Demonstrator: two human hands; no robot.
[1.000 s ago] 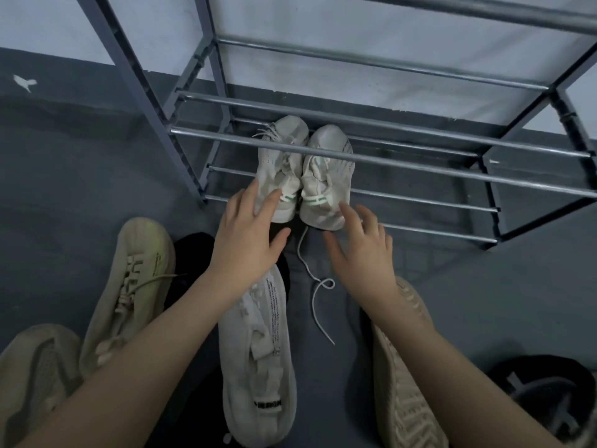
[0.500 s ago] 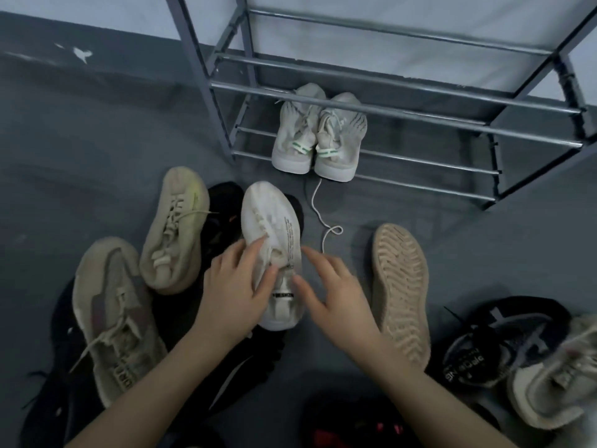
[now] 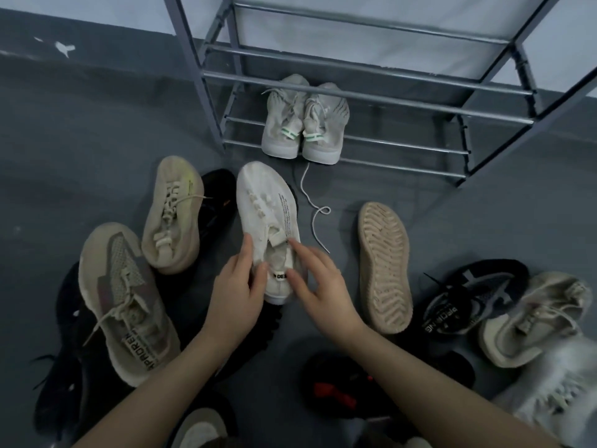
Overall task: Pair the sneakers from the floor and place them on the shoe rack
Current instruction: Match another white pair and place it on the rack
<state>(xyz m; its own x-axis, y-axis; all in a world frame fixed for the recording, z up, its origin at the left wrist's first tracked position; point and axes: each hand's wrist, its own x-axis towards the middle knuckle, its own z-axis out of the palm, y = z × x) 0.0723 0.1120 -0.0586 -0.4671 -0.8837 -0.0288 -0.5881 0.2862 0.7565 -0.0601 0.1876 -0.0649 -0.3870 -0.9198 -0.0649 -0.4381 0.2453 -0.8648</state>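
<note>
A white knit sneaker [image 3: 263,202] with black lettering lies toe-forward on the floor in the middle. My left hand [image 3: 237,294] grips its heel collar from the left, thumb inside the opening. My right hand [image 3: 318,282] touches the collar's right side with spread fingers. A pale grey pair with green tabs [image 3: 305,121] stands on the bottom bars of the metal shoe rack [image 3: 365,95], one lace trailing onto the floor.
Loose sneakers ring my hands: two beige ones [image 3: 172,215] [image 3: 124,299] and black ones [image 3: 216,202] on the left, an upturned tan sole [image 3: 384,266] on the right, then a black shoe [image 3: 468,295], a worn cream one [image 3: 533,318], and a black-and-red one [image 3: 336,389] near me.
Both hands drew back from the pair on the rack and came down onto the white sneaker's heel. The view pulled back and down, revealing more shoes on the floor.
</note>
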